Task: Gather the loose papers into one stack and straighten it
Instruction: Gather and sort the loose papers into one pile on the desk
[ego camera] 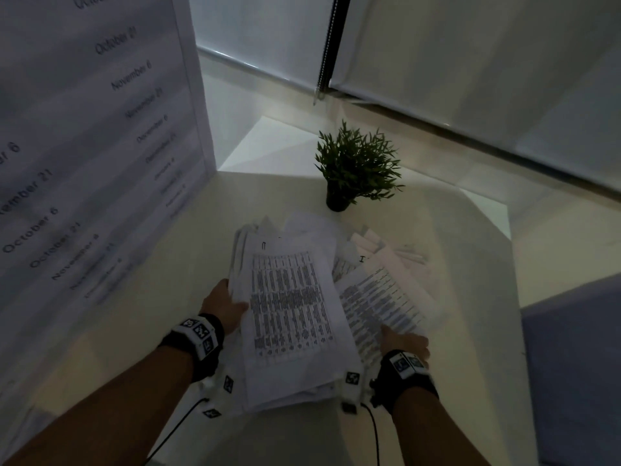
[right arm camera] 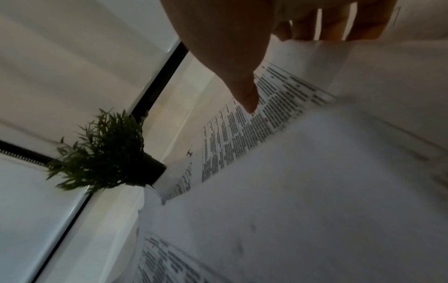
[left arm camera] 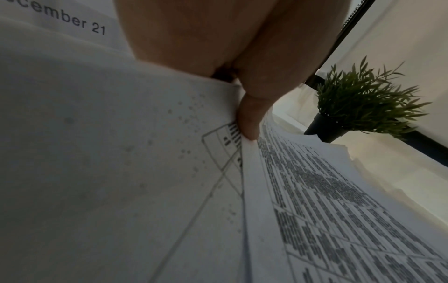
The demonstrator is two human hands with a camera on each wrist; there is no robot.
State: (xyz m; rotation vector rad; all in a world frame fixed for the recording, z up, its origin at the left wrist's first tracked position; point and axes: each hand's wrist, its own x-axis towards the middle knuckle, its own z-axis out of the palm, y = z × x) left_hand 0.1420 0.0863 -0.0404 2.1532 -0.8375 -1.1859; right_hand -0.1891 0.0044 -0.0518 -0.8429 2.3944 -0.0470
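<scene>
- Both hands hold paper in the head view: the left hand (ego camera: 225, 306) grips the left edge of a thick stack of papers (ego camera: 289, 317), thumb on top and fingers hidden beneath, while the right hand (ego camera: 405, 343) holds the near end of a second printed sheet (ego camera: 383, 297) that fans off to the right.
- The stack's long axis runs away from the person toward a small potted plant (ego camera: 356, 169), tilted slightly to the left; its edges are ragged and uneven. More loose sheets (ego camera: 379, 245) lie spread on the white desk (ego camera: 188, 250) behind it, their outlines hard to separate in the dim light. A large wall calendar (ego camera: 84, 146) stands at the left, blurred.
- Left wrist view: the thumb (left arm camera: 249, 122) presses down on the printed top page (left arm camera: 327, 201), pinching the stack against sheets below; the other fingers are out of sight. The potted plant (left arm camera: 363, 103) stands beyond.
- Right wrist view: the thumb (right arm camera: 244, 92) rests on a printed sheet (right arm camera: 261, 114), with fingers (right arm camera: 332, 24) curled behind its upper edge. The lower part of the picture is blurred paper.
</scene>
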